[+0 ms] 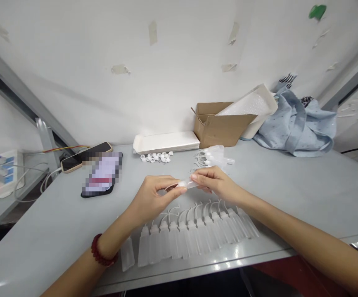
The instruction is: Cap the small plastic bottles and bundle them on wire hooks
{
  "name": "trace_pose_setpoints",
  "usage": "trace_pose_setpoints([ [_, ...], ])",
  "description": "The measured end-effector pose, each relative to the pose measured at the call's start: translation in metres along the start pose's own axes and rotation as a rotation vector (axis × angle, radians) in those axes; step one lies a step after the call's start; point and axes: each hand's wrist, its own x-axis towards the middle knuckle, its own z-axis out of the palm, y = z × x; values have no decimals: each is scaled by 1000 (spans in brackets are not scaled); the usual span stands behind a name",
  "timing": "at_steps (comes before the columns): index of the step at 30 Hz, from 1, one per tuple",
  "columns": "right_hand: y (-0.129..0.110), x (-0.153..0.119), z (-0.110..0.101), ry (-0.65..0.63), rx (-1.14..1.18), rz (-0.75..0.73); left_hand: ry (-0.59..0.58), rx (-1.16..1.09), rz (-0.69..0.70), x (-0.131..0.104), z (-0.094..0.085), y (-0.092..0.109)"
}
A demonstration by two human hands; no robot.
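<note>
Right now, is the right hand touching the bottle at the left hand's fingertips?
Touching. The head view shows the right hand gripping one end of the bottle, with no gap between them.

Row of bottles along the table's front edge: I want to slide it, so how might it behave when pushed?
The bottles are probably light, as no liquid shows through their translucent sides. The row may skew, since nothing visible binds it. The thin tubes look bendy, being curved, and might snag.
</note>
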Motion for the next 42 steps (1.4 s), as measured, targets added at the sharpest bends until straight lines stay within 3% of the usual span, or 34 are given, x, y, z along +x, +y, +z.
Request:
trace_pose_setpoints([
  [10, -3, 2, 0, -42, 204, 205, 45, 184, 198, 0, 3, -4],
  [16, 2, 4, -3, -27, 78, 87, 27, 239, 60, 2, 1, -2],
  [19, 5, 7, -11, 98, -193, -32, 94, 230, -46, 4, -1, -6],
  [22, 8, 13, -26, 343, -508, -113, 219, 261, -140, 7, -7, -15],
  [27, 18, 23, -60, 612, -747, -129, 374, 384, -215, 14, -28, -39],
  [31, 31, 28, -74, 684, -889, -51, 430, 506, -237, 17, -44, -63],
  [42, 35, 29, -75, 742, -1061, 7, 306, 689, -123, 18, -50, -101],
])
